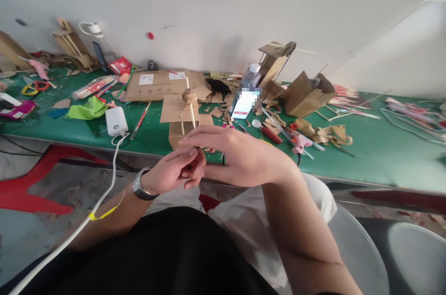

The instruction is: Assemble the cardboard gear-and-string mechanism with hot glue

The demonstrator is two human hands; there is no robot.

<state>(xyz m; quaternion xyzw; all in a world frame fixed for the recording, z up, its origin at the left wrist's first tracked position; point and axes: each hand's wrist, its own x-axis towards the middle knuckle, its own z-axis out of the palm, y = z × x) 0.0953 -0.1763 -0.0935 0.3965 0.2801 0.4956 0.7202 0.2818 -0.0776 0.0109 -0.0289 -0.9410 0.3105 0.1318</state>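
My left hand (170,170), with a metal-banded watch (141,185) on its wrist, has its fingers curled in front of the table edge. Something small and dark shows between thumb and fingers, too hidden to name. Just above and beside it, my right hand (240,153) is stretched out toward the left, fingers extended and close to the left fingertips. Directly behind both hands stands a small cardboard structure (174,108) with a wooden stick (193,116) passing upward through a round cardboard piece (189,96). The right hand partly covers its lower part.
A lit phone (245,103) leans against a clear bottle (253,74). Right of them lie a pink glue gun (300,142) and a cardboard box (308,95). At left, a white device (116,121) trails a cable (113,174) past my left arm. A red stool (31,188) stands below.
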